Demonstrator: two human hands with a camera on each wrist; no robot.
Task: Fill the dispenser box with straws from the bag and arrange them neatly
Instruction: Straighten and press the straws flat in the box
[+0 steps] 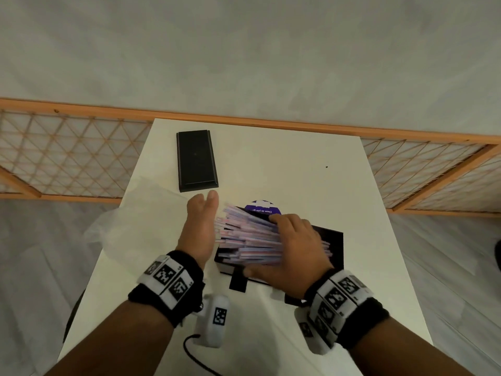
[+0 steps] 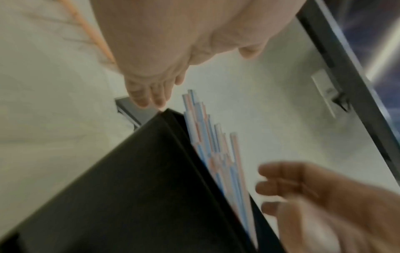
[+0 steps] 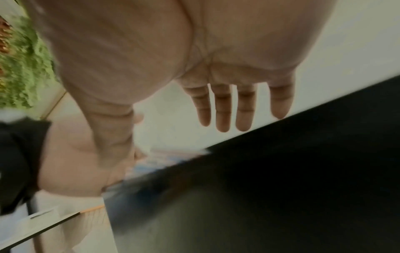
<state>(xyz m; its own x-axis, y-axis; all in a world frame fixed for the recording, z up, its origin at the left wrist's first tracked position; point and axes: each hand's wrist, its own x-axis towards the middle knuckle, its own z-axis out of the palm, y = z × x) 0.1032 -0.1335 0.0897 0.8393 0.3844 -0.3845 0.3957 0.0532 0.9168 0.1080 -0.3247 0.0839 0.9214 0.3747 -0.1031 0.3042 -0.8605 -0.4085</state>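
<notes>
A black dispenser box [image 1: 332,241] sits on the white table [image 1: 298,164], near the middle. A heap of pink-and-blue striped straws [image 1: 244,234] lies across its top, their left ends sticking out unevenly past the box's left side. My left hand [image 1: 202,223] stands on edge with straight fingers, its palm facing those straw ends. My right hand [image 1: 292,245] lies flat on top of the heap with its fingers stretched out. The left wrist view shows the straws [image 2: 216,154] rising beside the box wall [image 2: 129,188]. The right wrist view shows my right hand's fingers [image 3: 223,109] straight above the box [image 3: 281,171].
A black lid [image 1: 196,160] lies at the back left of the table. A clear plastic bag [image 1: 130,223] hangs over the left edge. A purple round sticker [image 1: 262,208] shows behind the box. A wooden lattice screen [image 1: 67,150] runs behind the table.
</notes>
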